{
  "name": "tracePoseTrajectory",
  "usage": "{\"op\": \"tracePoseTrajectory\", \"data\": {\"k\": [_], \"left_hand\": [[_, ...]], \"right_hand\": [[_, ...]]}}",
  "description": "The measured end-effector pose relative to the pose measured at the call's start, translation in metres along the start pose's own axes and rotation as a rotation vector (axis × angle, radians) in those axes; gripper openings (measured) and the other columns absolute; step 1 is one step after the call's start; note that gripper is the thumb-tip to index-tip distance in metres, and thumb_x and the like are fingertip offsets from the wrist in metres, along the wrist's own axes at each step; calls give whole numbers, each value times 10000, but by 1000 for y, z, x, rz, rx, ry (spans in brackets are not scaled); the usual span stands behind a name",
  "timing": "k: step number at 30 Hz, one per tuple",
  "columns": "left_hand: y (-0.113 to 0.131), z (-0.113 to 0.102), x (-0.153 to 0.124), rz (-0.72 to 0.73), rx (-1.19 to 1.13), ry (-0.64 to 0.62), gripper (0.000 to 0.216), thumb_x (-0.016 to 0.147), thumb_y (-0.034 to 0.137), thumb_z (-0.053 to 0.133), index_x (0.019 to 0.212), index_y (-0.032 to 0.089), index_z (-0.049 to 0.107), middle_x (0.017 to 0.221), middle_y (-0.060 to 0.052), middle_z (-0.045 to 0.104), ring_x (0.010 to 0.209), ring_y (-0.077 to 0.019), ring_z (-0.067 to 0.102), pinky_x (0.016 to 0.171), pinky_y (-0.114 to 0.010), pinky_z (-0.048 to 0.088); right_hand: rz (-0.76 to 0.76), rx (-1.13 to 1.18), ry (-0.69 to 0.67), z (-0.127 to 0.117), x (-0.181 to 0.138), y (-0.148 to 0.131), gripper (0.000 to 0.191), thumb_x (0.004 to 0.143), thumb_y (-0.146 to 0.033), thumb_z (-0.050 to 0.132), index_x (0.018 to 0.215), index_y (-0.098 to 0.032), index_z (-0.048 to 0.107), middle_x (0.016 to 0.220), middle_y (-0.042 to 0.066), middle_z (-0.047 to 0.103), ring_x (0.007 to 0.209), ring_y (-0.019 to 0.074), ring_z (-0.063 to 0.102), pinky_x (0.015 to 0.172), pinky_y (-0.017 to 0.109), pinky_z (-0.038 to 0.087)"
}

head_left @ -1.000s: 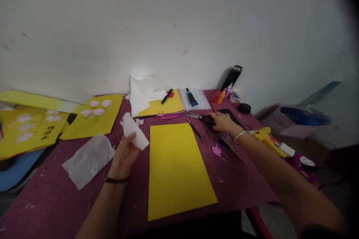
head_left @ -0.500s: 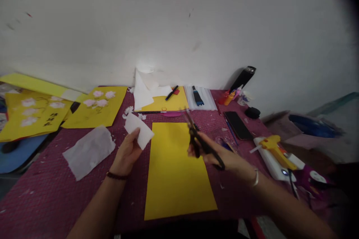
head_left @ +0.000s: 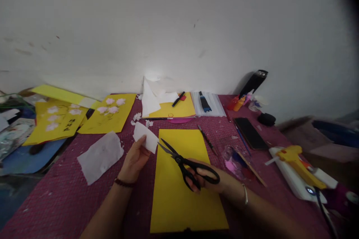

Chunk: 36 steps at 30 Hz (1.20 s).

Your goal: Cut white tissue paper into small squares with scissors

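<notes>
My left hand point(head_left: 134, 160) pinches a small white paper piece point(head_left: 146, 137) and holds it up over the maroon mat point(head_left: 56, 201). In my right hand point(head_left: 209, 181) are black-handled scissors point(head_left: 187, 165), fingers through the loops. The blades are parted and point up-left, their tips almost at the white piece. Under both lies a blank yellow sheet point(head_left: 183, 198). A torn white tissue sheet point(head_left: 100, 155) rests left of my left hand.
Yellow cards with pink flowers point(head_left: 110, 114) lie at the left. Along the wall sit white paper on a yellow sheet point(head_left: 165, 104), a brush point(head_left: 204, 102), small paint bottles point(head_left: 238, 102) and a black flask point(head_left: 254, 81). A phone point(head_left: 250, 137) and yellow glue gun point(head_left: 297, 160) lie right.
My right hand picked the scissors up from the mat at the right and carried them left over the yellow sheet to the white piece. The left hand kept holding the paper.
</notes>
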State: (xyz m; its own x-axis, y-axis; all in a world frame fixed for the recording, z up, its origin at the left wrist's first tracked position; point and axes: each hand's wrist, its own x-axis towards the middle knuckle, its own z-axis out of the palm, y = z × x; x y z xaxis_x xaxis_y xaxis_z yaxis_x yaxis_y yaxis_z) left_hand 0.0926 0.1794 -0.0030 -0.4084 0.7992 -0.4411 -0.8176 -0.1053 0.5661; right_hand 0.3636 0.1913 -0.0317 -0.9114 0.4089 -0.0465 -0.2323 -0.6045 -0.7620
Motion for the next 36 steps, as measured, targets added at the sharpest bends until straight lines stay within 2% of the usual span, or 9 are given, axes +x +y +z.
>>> {"op": "tracePoseTrajectory", "data": {"k": [8, 12, 15, 19, 23, 28, 32, 36], "left_hand": [[-3, -6, 1, 12, 65, -27, 213, 887, 28, 527, 995, 135, 677, 828, -38, 756, 710, -128, 711, 679, -236, 587], [-8, -4, -3, 15, 168, -110, 175, 769, 0, 640, 873, 132, 686, 801, -29, 751, 665, -131, 690, 638, -228, 575], [-14, -1, -9, 31, 233, -153, 252, 658, -6, 731, 848, 154, 690, 784, -13, 744, 674, -134, 677, 637, -219, 558], [-20, -1, -13, 51, 306, -147, 242, 637, 0, 740, 798, 172, 686, 787, 2, 734, 674, -120, 657, 652, -202, 527], [-21, -3, -10, 62, 302, -134, 261, 654, -11, 710, 826, 184, 692, 816, 10, 733, 697, -112, 654, 679, -205, 522], [-20, -3, -7, 55, 289, -133, 220, 635, 5, 745, 753, 174, 665, 702, 23, 704, 659, -113, 655, 617, -185, 510], [-19, -3, -6, 30, 277, -134, 218, 659, 100, 792, 844, 147, 688, 812, -18, 743, 667, -118, 672, 603, -190, 521], [-19, -5, -6, -3, 277, -169, 220, 664, 114, 794, 861, 142, 700, 897, -57, 756, 772, -161, 703, 709, -241, 558]], "right_hand": [[6, 57, 7, -2, 0, 6, 462, 845, -502, 663, 1124, -155, 541, 805, 40, 638, 605, 111, 605, 515, 203, 442], [-1, 84, 8, -4, 1, 6, 482, 845, -499, 662, 1153, -161, 508, 800, 38, 644, 604, 116, 603, 517, 209, 436], [18, 141, -5, -5, 2, 6, 498, 838, -511, 664, 1161, -177, 486, 810, 33, 645, 598, 110, 599, 531, 215, 431], [27, 187, -18, -5, 3, 7, 539, 810, -567, 670, 1137, -174, 501, 810, 27, 632, 602, 108, 586, 547, 226, 429], [-22, 121, 15, 0, 3, 4, 539, 822, -589, 647, 1108, -147, 531, 757, 5, 594, 524, 78, 514, 470, 199, 389], [-57, -6, 100, 7, 0, 0, 544, 845, -581, 626, 1123, -123, 533, 683, -33, 551, 395, 41, 382, 351, 182, 290], [-7, 79, 76, 4, 0, 3, 595, 805, -619, 651, 1144, -146, 524, 751, -1, 610, 471, 66, 496, 434, 198, 335], [57, 246, -7, 0, -1, 8, 606, 782, -599, 690, 1180, -186, 497, 832, 29, 656, 614, 123, 601, 574, 249, 409]]}}
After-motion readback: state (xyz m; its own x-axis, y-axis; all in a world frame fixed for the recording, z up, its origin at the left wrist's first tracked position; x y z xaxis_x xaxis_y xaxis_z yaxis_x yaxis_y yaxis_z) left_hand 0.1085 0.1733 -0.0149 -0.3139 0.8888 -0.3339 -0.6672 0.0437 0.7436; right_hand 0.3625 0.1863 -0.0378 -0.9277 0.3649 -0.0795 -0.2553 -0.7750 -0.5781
